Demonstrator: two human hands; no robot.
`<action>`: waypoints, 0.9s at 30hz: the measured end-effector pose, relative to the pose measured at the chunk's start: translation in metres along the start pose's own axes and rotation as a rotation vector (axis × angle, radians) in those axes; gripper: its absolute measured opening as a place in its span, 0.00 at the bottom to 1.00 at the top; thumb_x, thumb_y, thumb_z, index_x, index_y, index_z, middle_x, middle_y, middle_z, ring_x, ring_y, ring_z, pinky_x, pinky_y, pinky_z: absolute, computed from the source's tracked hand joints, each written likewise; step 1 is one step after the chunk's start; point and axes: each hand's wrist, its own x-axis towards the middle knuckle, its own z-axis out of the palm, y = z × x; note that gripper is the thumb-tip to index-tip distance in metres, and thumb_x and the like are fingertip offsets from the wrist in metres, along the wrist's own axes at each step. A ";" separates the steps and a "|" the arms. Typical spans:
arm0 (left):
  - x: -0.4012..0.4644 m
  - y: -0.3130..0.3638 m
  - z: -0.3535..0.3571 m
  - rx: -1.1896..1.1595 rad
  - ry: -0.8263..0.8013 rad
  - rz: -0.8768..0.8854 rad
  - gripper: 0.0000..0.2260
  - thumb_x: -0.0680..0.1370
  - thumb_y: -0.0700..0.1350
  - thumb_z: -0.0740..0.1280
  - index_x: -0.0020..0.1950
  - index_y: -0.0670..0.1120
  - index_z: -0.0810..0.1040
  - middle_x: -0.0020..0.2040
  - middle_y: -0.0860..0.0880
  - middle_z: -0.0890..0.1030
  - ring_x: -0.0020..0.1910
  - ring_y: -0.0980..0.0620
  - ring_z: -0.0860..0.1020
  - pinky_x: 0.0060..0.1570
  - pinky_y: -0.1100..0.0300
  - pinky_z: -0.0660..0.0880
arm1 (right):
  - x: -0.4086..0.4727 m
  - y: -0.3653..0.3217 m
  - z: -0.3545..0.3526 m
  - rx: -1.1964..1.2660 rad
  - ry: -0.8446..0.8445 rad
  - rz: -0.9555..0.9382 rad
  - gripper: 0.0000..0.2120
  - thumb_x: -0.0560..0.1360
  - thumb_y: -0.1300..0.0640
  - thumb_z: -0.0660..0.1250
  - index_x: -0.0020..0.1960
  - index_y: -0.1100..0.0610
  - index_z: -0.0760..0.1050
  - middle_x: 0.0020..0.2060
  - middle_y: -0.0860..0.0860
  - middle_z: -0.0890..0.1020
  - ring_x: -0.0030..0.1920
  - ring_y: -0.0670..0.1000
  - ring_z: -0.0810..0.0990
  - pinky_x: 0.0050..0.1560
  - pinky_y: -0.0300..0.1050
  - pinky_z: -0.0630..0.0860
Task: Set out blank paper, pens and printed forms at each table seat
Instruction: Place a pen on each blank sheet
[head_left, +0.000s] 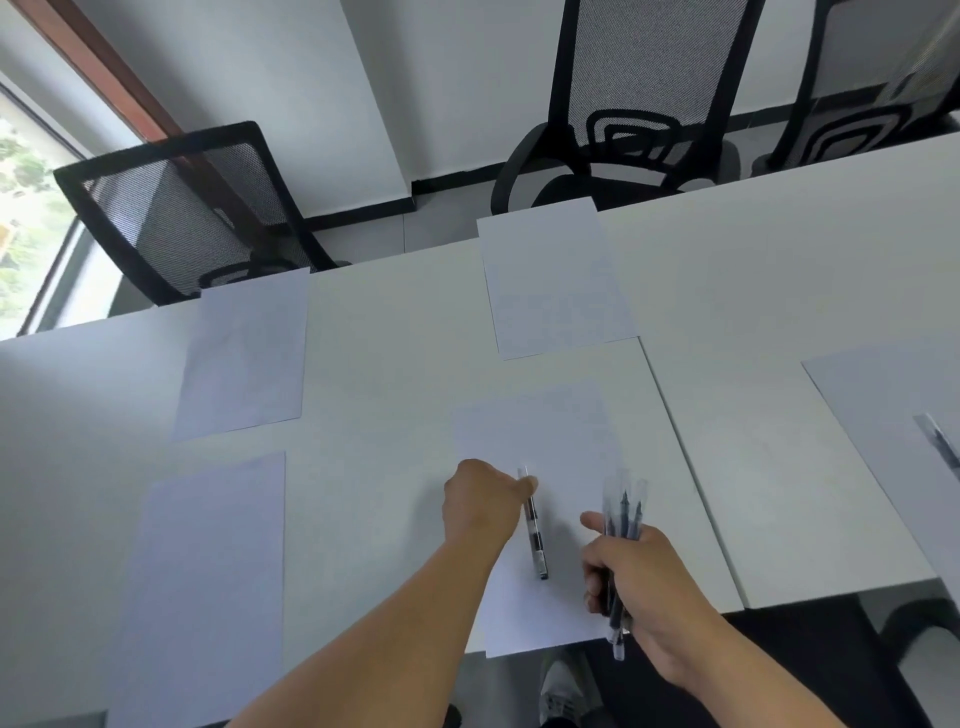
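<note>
Blank sheets lie on the white table (395, 332): far left (244, 353), far middle (556, 280), near left (208, 587), at the right edge (883, 410), and one right before me (540, 447). My left hand (483, 501) pinches the upper end of a clear black-ink pen (535, 535) that lies along this nearest sheet. My right hand (644, 582) grips a bundle of several similar pens (621, 514), their tips pointing away from me over the sheet's right side. Another pen (940, 441) rests on the right-edge sheet.
Black mesh office chairs stand at the far side: one on the left (182, 218), one in the middle (623, 119), one on the right (857, 104). A window (26, 208) is at far left. My shoe (561, 691) shows below the table's near edge.
</note>
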 end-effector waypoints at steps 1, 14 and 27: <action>0.001 -0.002 0.000 -0.010 0.001 -0.001 0.16 0.77 0.52 0.79 0.37 0.46 0.78 0.45 0.39 0.89 0.35 0.45 0.78 0.46 0.49 0.84 | -0.001 0.000 0.001 0.006 -0.006 -0.004 0.25 0.79 0.69 0.62 0.74 0.54 0.73 0.33 0.57 0.74 0.34 0.54 0.74 0.42 0.51 0.75; -0.003 -0.006 -0.033 -0.142 -0.033 0.065 0.17 0.76 0.53 0.77 0.37 0.48 0.74 0.36 0.47 0.77 0.36 0.50 0.73 0.41 0.55 0.73 | -0.016 -0.009 0.040 -0.114 -0.044 -0.144 0.06 0.89 0.58 0.60 0.63 0.55 0.74 0.44 0.55 0.89 0.36 0.53 0.78 0.41 0.48 0.81; -0.047 -0.044 -0.164 -0.203 0.226 0.032 0.17 0.79 0.55 0.73 0.35 0.49 0.75 0.34 0.48 0.78 0.32 0.50 0.73 0.38 0.56 0.75 | -0.056 -0.044 0.148 -0.183 -0.181 -0.259 0.13 0.87 0.54 0.66 0.55 0.64 0.79 0.37 0.58 0.84 0.34 0.53 0.82 0.40 0.50 0.86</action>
